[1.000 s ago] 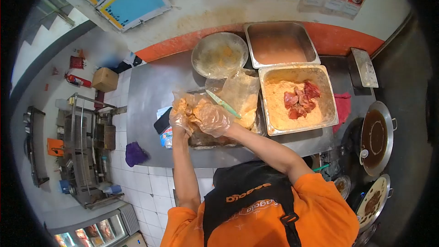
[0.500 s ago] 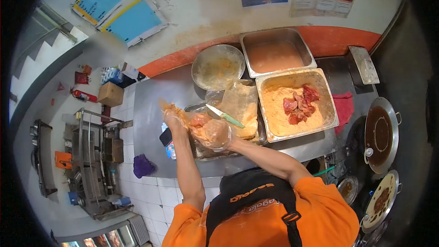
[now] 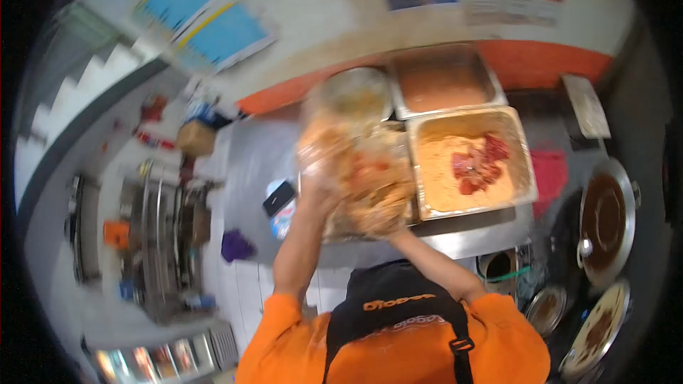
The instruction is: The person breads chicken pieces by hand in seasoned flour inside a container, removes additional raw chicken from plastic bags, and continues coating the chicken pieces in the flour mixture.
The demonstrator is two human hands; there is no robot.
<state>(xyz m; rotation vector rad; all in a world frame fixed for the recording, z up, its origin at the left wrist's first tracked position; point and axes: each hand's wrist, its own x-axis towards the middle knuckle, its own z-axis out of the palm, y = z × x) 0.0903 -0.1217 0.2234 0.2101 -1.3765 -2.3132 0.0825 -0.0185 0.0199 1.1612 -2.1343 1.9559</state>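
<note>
Raw pinkish-orange meat [image 3: 370,168] in crinkled clear plastic, seemingly a bag, is between my two hands, blurred by motion. My left hand [image 3: 322,179] is closed at its left side, smeared with orange coating. At its lower right edge my right hand [image 3: 384,219] is wrapped round it, partly hidden by the plastic. Both hands are over the metal tray, mostly covered now. Just right of them stands a steel pan of orange-tinted flour [image 3: 442,188], with dark red raw meat pieces [image 3: 481,163] lying on the flour.
Behind are a round metal bowl [image 3: 361,96] and a steel pan of brownish liquid [image 3: 445,85]. A phone [image 3: 279,199] lies left of my hands. A red cloth [image 3: 549,176] is right of the flour pan; woks of dark oil [image 3: 605,217] stand farther right.
Both hands have moved right and the plastic with the meat has been spread or lifted between them. The knife on the tray is now hidden. The view has shifted slightly.
</note>
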